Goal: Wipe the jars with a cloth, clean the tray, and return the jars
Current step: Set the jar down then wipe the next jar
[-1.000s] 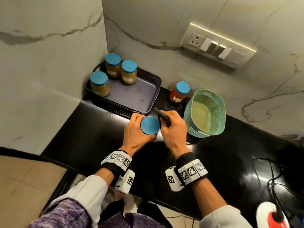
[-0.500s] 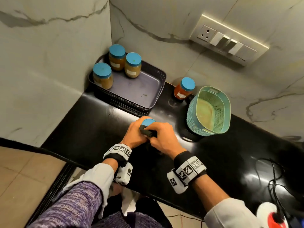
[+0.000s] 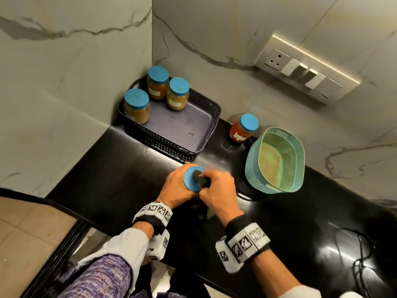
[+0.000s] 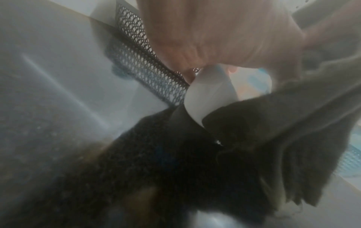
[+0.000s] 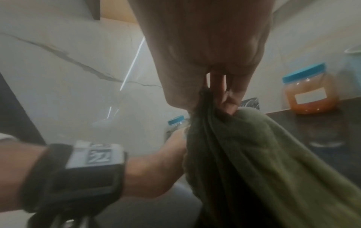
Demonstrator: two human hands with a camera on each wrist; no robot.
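A blue-lidded jar (image 3: pixel 191 179) stands on the black counter (image 3: pixel 120 168) in front of me. My left hand (image 3: pixel 178 186) is wrapped round its side. My right hand (image 3: pixel 217 190) grips a dark olive cloth (image 3: pixel 199 179) and presses it on the lid's right part; the cloth (image 5: pixel 254 162) hangs bunched from the right hand's fingers (image 5: pixel 228 98). In the corner a black mesh tray (image 3: pixel 206 130) holds three blue-lidded jars (image 3: pixel 137 106) at its back left. An orange-filled jar (image 3: pixel 243 131) stands on the counter right of the tray.
A teal mesh basket (image 3: pixel 277 160) stands right of my hands, close to the right hand. Marble walls close the corner behind the tray. A switch panel (image 3: pixel 305 72) sits on the right wall. A black cable (image 3: pixel 361 261) lies at the counter's right end.
The cloth in my right hand went from beside the lid onto its top, covered most of it, then slid to its right part. The left hand kept hold of the jar.
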